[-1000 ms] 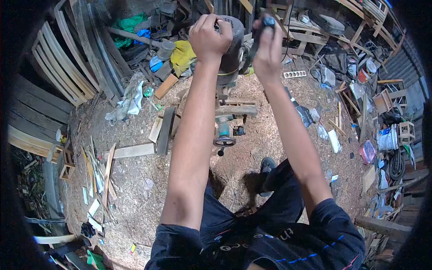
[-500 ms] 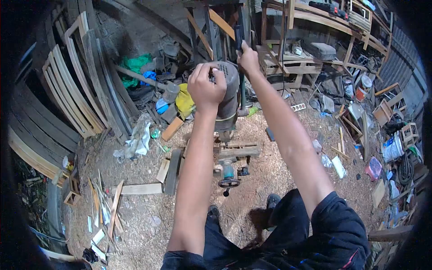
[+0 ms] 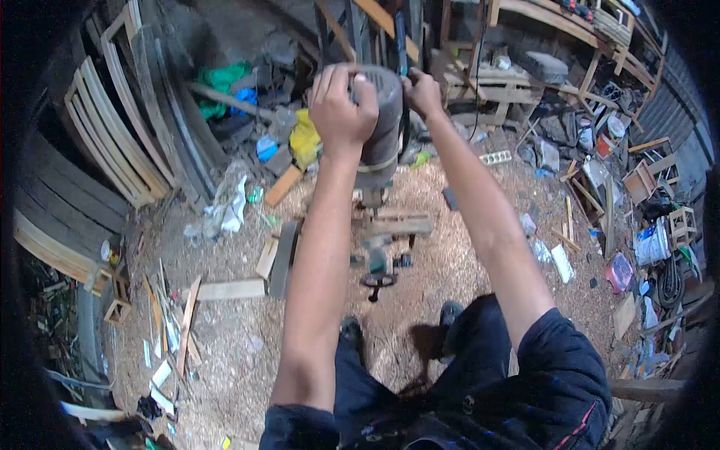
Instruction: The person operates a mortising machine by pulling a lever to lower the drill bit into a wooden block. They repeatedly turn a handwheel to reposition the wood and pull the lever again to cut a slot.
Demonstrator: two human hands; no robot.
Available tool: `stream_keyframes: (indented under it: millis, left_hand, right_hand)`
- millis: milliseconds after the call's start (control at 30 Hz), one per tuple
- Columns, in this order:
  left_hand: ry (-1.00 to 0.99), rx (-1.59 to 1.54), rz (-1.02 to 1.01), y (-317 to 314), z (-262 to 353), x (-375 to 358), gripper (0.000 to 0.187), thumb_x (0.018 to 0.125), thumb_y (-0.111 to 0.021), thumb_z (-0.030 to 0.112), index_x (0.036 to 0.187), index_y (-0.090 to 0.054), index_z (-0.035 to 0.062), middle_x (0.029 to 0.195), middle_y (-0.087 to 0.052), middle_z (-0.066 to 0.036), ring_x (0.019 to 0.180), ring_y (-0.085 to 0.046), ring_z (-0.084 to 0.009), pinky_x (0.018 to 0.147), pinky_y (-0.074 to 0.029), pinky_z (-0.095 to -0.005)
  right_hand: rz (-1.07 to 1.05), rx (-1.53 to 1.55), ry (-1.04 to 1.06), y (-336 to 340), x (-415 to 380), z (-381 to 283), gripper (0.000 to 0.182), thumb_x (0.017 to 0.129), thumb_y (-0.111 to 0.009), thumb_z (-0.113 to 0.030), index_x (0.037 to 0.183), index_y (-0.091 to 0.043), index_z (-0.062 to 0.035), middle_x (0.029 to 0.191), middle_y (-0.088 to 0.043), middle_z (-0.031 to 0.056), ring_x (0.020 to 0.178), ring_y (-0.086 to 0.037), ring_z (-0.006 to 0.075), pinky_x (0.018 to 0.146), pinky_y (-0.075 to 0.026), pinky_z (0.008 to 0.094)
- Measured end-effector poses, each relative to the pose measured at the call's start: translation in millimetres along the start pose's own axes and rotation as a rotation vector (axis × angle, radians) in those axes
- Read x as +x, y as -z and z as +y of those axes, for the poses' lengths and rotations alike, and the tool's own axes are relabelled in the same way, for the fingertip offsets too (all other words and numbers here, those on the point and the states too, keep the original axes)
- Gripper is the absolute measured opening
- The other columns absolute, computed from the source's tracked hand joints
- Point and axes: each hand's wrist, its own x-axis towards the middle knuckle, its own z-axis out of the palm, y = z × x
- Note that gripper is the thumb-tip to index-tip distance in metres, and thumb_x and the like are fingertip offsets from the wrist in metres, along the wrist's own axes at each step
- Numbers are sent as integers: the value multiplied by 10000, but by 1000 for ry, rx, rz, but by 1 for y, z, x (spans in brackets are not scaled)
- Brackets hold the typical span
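My left hand [image 3: 341, 112] is closed over the upper left side of a grey cylindrical motor housing [image 3: 386, 112] with a vented top. The motor stands upright over a green-grey vise with a handwheel [image 3: 377, 279]. A wooden piece [image 3: 401, 223] lies across at the vise, below the motor. To the motor's right, my right hand [image 3: 425, 95] is curled at the lower part of a dark upright lever [image 3: 402, 45]. Blur there hides exactly how the fingers meet it.
Wood shavings cover the floor [image 3: 247, 360]. Curved wooden slats [image 3: 120, 135] lean at the left. Loose offcuts [image 3: 187, 326] lie at the lower left, and a yellow bag [image 3: 304, 139] is behind the motor. A wooden bench [image 3: 499, 94] stands at the back right beside piled scrap.
The view has tilted down slightly, so the scene sits higher. Relative to the background, my right hand is lower and a little farther right. My left hand stays on the motor.
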Motion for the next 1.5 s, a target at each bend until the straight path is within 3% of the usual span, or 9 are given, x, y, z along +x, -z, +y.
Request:
stream_keyframes:
  millis: [100, 200, 300, 367, 567, 900, 1100, 1200, 1500]
  left_hand:
    - [-47, -138, 1, 13, -19, -36, 473, 966, -429, 277, 1315, -480, -38, 1285, -520, -255, 1194, -503, -409, 1046, -359, -458]
    - [215, -42, -81, 53, -25, -144, 573, 976, -457, 250, 1421, -323, -85, 1403, -404, -290, 1302, -389, -431, 1099, -270, -492]
    - [693, 52, -631, 93, -34, -281, 701, 916, -591, 313, 1461, -298, -15, 1479, -332, -263, 1372, -331, -409, 1126, -251, -547]
    - [601, 394, -965, 113, -33, -360, 903, 820, -725, 338, 1508, -217, 46, 1501, -324, -216, 1372, -358, -386, 1100, -295, -584]
    - [757, 451, -1512, 111, -16, -404, 1277, 616, -901, 354, 1544, -53, 132, 1517, -322, -174, 1325, -453, -361, 1050, -354, -628]
    - [921, 400, -1489, 101, -27, -437, 956, 685, -843, 115, 1432, -246, 124, 1360, -411, -222, 1063, -632, -405, 949, -497, -483]
    - [541, 428, -1225, 109, -33, -458, 916, 678, -814, 61, 1423, -284, 124, 1343, -419, -195, 1019, -642, -415, 806, -567, -482]
    - [816, 337, -1381, 112, -33, -442, 870, 698, -789, 34, 1416, -308, 141, 1396, -396, -189, 1028, -641, -416, 825, -562, -490]
    - [680, 260, -1252, 117, -51, -468, 776, 777, -729, 32, 1414, -308, 167, 1483, -331, -196, 969, -659, -429, 762, -578, -504]
  right_hand:
    - [-52, 116, -23, 29, -96, -6, 415, 890, -665, -216, 1209, -608, 44, 1030, -676, 269, 1014, -649, 402, 866, -512, 438]
    - [-246, 130, -164, 60, -221, -2, 433, 904, -649, -241, 1194, -592, 76, 1155, -628, 284, 1106, -605, 397, 967, -459, 442]
    - [-493, 14, -206, 59, -342, 65, 491, 873, -668, -285, 1205, -580, 67, 1131, -644, 272, 1101, -607, 414, 960, -473, 452]
    - [-842, -463, -228, 76, -389, 56, 462, 864, -666, -285, 1172, -600, 53, 1101, -645, 290, 1070, -616, 426, 945, -482, 477]
    - [-1104, -324, -186, 60, -384, 40, 424, 844, -675, -283, 1119, -628, 36, 1056, -649, 293, 1037, -606, 450, 920, -493, 486]
    - [-1138, -246, -90, 47, -378, 35, 461, 841, -684, -313, 1157, -613, 14, 1037, -657, 280, 985, -631, 441, 898, -499, 493]
    - [-1169, -270, -115, 47, -378, 29, 462, 837, -681, -314, 1161, -615, 8, 1047, -656, 276, 1005, -626, 434, 900, -496, 487]
    - [-1159, -242, -101, 49, -379, 33, 465, 836, -681, -311, 1167, -614, 8, 1047, -655, 276, 1012, -622, 435, 903, -493, 484]
    - [-1079, -192, -44, 45, -389, 42, 439, 836, -676, -306, 1129, -627, 17, 1042, -653, 278, 1012, -615, 447, 908, -488, 489]
